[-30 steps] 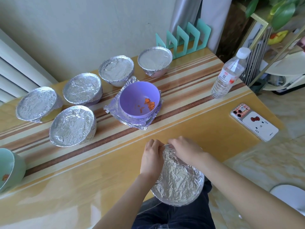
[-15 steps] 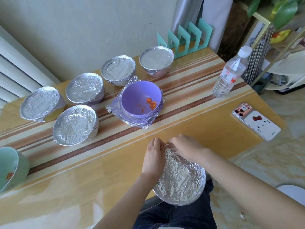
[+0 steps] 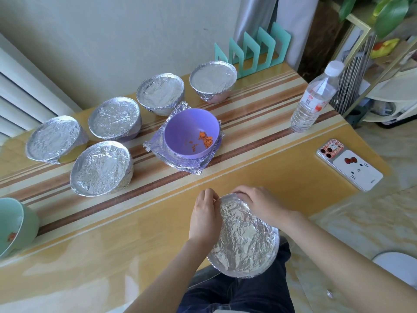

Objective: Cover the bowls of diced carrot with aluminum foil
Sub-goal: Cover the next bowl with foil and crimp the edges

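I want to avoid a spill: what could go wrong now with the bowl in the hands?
1. The foil-covered bowl, held by the left hand and right hand, hangs tilted past the table edge over the lap; it could slip.
2. Both hands pinch its far rim; its thin cover might tear there.

open bowl (image 3: 191, 137) on foil sheet (image 3: 158, 145), phone (image 3: 349, 166) right

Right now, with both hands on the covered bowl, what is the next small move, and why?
Probably finish crimping the far rim of the foil-covered bowl. The left hand and right hand both grip that edge, while the rest of the rim already looks wrapped.
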### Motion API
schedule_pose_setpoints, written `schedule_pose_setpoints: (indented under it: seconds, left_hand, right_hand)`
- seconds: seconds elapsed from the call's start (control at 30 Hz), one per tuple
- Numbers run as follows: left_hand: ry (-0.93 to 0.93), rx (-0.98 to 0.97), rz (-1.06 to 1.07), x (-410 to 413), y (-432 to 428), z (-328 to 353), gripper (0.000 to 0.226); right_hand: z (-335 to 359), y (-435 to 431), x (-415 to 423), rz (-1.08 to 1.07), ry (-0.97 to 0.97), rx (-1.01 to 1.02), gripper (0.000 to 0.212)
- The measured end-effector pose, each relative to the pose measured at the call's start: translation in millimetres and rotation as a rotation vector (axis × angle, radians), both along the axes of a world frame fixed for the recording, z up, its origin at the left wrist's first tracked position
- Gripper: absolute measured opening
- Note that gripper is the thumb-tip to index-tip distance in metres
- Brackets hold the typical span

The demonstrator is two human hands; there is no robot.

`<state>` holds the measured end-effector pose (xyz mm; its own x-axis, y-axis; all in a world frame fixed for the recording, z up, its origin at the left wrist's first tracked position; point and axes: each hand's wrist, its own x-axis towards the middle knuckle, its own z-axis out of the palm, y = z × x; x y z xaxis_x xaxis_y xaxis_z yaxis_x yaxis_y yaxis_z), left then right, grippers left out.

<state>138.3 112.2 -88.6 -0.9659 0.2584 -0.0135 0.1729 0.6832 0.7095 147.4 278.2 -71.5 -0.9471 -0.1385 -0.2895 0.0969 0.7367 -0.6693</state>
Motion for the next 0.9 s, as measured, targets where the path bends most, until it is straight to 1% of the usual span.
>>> schedule_pose_setpoints:
  seconds: [0.07, 0.13, 0.4, 0.53, 0.67, 0.77, 0.9]
  left_hand:
    - [0.01, -0.015, 0.01, 0, -3, -1, 0.006]
    - [0.022, -0.011, -0.002, 1, -3, -2, 0.002]
    - [-0.001, 0.028, 0.021, -3, 0, -6, 0.005]
    - [0.001, 0.017, 0.024, -4, -1, -5, 0.006]
    - [0.021, 0.014, -0.018, -3, 3, -3, 0.006]
    - [0.011, 0.011, -0.055, -2, 5, -3, 0.004]
    - [-0.028, 0.015, -0.032, -1, 5, -4, 0.002]
  right_hand:
    - [0, 3, 1, -0.049, 0.032, -0.06, 0.026]
    - [0, 4, 2, -0.068, 0.03, -0.072, 0.027]
    - [3, 3, -6, -0.023, -0.036, 0.026, 0.033]
    - [5, 2, -14, 0.026, -0.054, 0.034, 0.029]
    - [2, -4, -13, 0.066, 0.002, -0.018, 0.027]
    - [-5, -4, -8, 0.039, 0.057, 0.028, 0.032]
    - [-4, -6, -9, 0.054, 0.015, 0.082, 0.032]
